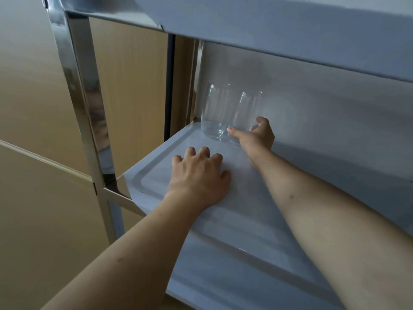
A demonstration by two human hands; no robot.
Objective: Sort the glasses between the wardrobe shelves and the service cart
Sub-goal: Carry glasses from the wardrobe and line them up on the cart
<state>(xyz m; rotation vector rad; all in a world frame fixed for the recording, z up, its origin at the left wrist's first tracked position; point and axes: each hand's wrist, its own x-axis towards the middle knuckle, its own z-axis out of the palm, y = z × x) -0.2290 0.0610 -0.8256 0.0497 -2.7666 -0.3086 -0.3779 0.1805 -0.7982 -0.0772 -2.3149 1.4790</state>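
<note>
Both forearms reach in over the near edge of the cart shelf [257,276]. On the left, the left hand [199,175] lies palm down on the shelf, fingers loosely bent and spread, holding nothing. Farther in, the right hand [257,135] wraps thumb and fingers around the base of the right glass [247,113]. Touching it on the left stands the left glass [214,110], upright in the shelf's far left corner, against the back wall beside the cart's shiny metal post [85,97].

Cart shelf [223,253]: smooth metal w/ dull sheen. Cart post [82,104]: mirror-glossy metal. Glasses [230,113]: clear, glossy. Wardrobe panel [129,90]: matt wood grain.
</note>
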